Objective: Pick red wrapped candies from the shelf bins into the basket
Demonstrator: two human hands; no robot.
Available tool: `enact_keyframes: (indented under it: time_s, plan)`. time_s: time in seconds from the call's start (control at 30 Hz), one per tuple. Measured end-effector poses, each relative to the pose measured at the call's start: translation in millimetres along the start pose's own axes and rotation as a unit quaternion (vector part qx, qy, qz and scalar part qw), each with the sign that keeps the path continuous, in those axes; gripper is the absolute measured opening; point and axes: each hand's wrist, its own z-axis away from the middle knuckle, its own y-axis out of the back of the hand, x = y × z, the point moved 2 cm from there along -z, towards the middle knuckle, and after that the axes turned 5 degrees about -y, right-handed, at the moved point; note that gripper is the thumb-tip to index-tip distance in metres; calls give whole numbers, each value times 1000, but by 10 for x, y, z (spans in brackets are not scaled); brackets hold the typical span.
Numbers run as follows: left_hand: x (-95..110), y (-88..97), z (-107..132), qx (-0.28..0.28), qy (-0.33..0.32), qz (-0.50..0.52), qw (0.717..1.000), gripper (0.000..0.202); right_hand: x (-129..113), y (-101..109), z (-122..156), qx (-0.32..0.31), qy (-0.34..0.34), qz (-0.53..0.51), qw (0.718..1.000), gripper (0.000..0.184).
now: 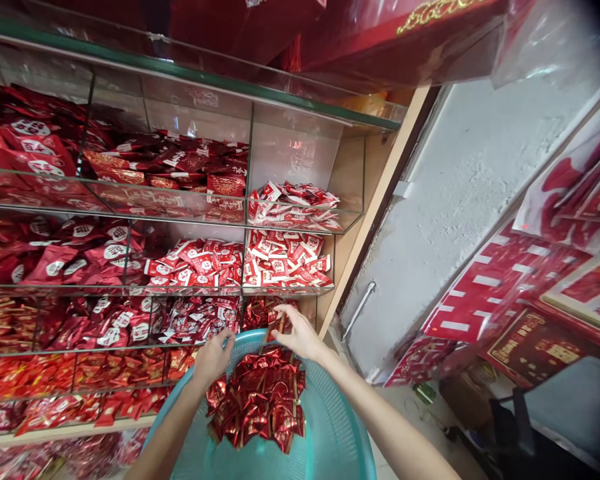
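A teal plastic basket (330,427) is tilted up against a glass shelf unit, with a heap of shiny dark-red wrapped sweets (257,400) in it. My left hand (213,360) grips the basket's far rim, fingers curled over it. My right hand (295,330) reaches over the rim toward the lower right glass compartment (267,310), its fingers pinched on a few of the red sweets at the compartment's mouth.
The glass shelf unit (180,220) holds several compartments of red and white packets in tiers. A wooden side panel (375,207) ends the shelves. A grey wall (455,200) lies to the right, with red printed sheets and boxes (530,293) stacked beyond it.
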Motion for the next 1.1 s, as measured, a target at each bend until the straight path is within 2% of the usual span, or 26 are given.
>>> enact_keyframes:
  time_s: [0.1, 0.2, 0.33, 0.5, 0.7, 0.83, 0.93, 1.1]
  plan:
    - [-19, 20, -19, 7, -1, 34, 999, 42, -174, -220, 10, -65, 22, -6, 998, 43]
    - [-2, 72, -5, 2, -10, 67, 998, 47, -304, -489, 23, -128, 75, 12, 989, 35]
    - [17, 139, 23, -4, -22, 123, 992, 53, -413, -773, 8, -217, 162, 75, 960, 32]
    - [-13, 154, 3, -6, -19, 195, 981, 53, -483, -937, -53, -306, 210, 168, 913, 30]
    - [-42, 136, -37, 3, 1, 226, 974, 49, -476, -1105, -66, -370, 235, 195, 877, 40]
    - [-45, 126, -37, 8, -3, 208, 978, 48, -389, -1243, -93, -373, 247, 237, 862, 38]
    - [-41, 128, -25, 3, -3, 202, 979, 49, -322, -1275, -133, -329, 263, 263, 868, 31]
    - [-14, 147, -12, -10, -11, 196, 980, 49, -277, -1218, -151, -269, 241, 314, 878, 21]
